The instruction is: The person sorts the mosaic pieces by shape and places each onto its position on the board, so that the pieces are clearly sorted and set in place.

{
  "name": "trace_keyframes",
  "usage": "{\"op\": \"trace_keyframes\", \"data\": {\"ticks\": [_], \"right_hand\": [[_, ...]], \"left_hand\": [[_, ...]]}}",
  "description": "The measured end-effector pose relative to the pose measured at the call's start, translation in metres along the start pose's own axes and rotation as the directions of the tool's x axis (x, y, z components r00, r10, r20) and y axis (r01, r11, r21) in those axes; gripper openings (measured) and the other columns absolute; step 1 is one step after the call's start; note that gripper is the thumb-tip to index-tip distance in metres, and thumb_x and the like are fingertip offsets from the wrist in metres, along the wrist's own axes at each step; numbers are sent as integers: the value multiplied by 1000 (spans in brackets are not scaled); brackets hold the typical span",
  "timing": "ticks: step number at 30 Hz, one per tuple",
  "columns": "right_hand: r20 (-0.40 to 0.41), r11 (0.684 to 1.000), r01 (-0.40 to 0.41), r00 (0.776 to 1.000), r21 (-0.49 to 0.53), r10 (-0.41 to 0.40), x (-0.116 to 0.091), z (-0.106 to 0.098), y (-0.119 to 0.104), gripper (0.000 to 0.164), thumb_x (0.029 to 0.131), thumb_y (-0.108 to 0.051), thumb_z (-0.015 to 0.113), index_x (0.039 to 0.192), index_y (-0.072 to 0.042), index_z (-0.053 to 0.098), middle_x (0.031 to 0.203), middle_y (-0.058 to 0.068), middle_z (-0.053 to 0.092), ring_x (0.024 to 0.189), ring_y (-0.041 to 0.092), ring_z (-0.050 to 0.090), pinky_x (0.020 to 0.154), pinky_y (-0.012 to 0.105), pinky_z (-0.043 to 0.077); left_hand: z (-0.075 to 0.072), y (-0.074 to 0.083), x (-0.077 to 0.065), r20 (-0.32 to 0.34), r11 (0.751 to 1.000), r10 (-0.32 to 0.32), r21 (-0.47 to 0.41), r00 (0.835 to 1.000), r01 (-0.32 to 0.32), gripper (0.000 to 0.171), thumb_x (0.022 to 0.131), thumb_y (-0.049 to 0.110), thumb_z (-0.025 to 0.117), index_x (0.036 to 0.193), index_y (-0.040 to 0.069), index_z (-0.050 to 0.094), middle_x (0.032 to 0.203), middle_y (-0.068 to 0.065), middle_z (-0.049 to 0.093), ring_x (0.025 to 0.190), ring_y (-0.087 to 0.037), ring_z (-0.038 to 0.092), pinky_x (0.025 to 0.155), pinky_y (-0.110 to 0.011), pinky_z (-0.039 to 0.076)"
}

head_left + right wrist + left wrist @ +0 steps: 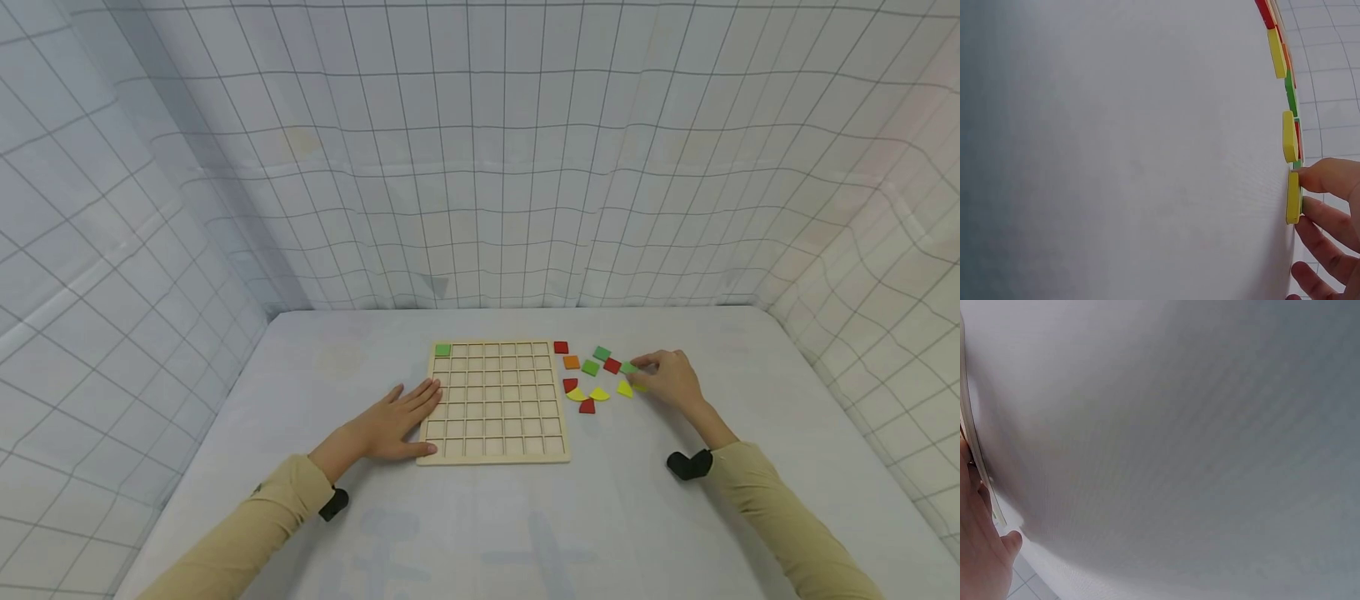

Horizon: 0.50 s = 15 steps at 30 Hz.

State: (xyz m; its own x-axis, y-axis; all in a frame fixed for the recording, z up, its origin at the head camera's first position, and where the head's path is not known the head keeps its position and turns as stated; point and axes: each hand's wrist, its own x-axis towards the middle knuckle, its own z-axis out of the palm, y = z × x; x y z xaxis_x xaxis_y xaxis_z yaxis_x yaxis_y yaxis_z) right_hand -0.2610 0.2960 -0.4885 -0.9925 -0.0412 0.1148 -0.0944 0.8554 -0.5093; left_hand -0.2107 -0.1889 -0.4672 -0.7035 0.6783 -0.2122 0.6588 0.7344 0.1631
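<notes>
the right hand has finger and thumb together on a green tile, out to the right of the board among loose pieces; it looks like a pinch by the edges, tips only. that's the weak spot, i'd say: something so thin and flat could squirt out if the squeeze is uneven. a yellow piece lies partly beneath that hand, so a low drag might sweep it along, and the red tile just beside could get knocked too. the left hand lies flat over the board's left edge, fingers straight, thumb spread away, clamped on nothing i can see. if it leaned sideways, the board might skid on the table, and a jolt could shake the green square in its far left corner.
</notes>
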Motion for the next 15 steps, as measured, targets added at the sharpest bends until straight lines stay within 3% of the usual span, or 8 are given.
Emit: {"op": "trace_keyframes", "data": {"ticks": [10,15], "right_hand": [[-17,1000,9,1000,20,-9,-4,-5,-6,34,82,-25,71,105,0,73,103,21,69,92,32,56,68,32,39],[-20,1000,-2,1000,29,2,-4,-8,-9,33,84,-25,71,106,-1,73,108,23,69,101,38,59,75,42,46]], "left_hand": [[-1,0,1,-7,1000,7,5,1000,-7,88,94,60,47,154,3,15,162,-14,7,150,-31,10,116,-60,13],[-2,1,0,3,1000,2,-6,1000,-2,88,94,59,47,154,3,15,162,-14,7,150,-30,9,116,-60,12]]}}
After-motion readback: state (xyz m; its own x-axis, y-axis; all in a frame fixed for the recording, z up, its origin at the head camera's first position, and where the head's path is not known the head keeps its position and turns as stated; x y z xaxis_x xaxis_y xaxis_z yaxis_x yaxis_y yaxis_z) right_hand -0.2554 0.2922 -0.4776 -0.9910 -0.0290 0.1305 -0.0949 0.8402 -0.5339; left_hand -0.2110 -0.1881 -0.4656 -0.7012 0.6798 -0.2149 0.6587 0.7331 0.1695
